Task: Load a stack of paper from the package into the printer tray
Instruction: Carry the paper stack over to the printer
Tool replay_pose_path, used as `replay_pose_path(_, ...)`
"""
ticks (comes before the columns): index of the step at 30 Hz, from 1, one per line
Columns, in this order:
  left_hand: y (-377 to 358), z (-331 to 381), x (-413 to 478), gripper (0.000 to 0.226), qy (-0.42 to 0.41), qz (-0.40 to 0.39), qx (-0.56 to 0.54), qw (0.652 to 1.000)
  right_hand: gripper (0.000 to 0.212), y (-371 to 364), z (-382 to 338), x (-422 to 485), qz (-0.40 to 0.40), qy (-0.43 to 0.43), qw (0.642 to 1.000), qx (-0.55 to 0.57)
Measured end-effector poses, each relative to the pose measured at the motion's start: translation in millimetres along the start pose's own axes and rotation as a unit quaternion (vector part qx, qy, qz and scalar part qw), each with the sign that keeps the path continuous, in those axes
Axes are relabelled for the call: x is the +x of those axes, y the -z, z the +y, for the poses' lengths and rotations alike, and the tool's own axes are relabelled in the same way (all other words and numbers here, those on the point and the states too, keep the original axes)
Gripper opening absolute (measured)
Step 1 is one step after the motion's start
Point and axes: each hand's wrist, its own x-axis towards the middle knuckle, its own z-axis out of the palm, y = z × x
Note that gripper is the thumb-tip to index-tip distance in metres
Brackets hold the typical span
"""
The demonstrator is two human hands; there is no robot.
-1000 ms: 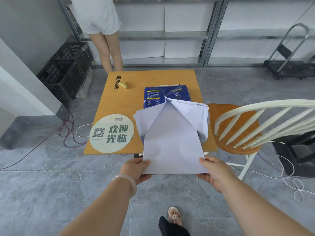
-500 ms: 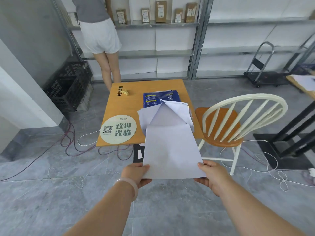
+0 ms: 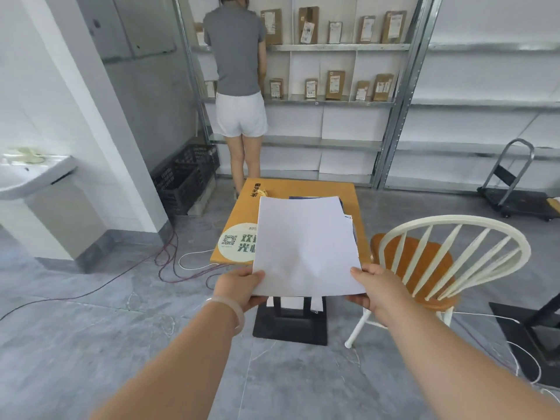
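The left hand point(image 3: 239, 287) is gripping the near left corner of the stack of paper point(image 3: 306, 247), thumb on top, fingers underneath. The right hand point(image 3: 377, 291) is clasping the near right corner likewise. The stack is hanging in the air, tilted up, in front of the table point(image 3: 309, 189), hiding most of the blue package point(image 3: 341, 204). A white chair point(image 3: 439, 262) is standing just beside the table.

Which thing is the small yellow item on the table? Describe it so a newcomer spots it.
Find the orange table in the middle of the room. At its far left corner, beside the black printed characters, lies the small yellow item. It is the only yellow thing there; the paper stack is white and the round sticker pale green.
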Motion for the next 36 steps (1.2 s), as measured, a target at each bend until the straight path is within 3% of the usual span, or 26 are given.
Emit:
replay_pose_path(11, 127, 127, -42, 0.006, -0.191, 0.112, -0.056, 0.974, 0.009, -164, -112, -31, -0.152, 0.149, 0.977, -0.005)
replay_pose_path(21, 339, 184, -112, 0.011, -0.296, 0.288, -0.089, 0.907, 0.013, -409, -134, -123, -0.368, 0.214, 0.905, 0.001)
replay_pose_path(29, 471, 177, -212, 0.005, -0.322, 0.457, -0.123, 0.820, 0.015, -553, -110, -239, -0.528, 0.201, 0.825, -0.015)
replay_pose_path(32, 503, 166, -248, 0.019, -0.314, 0.514, -0.130, 0.788, 0.016, -595, -95, -280, -0.581, 0.189, 0.791, -0.022)
replay_pose_path(36, 526, 148, -295, 0.006, -0.322, 0.599, -0.128, 0.722, 0.012, -643, -68, -329, -0.653, 0.168, 0.738, -0.024)
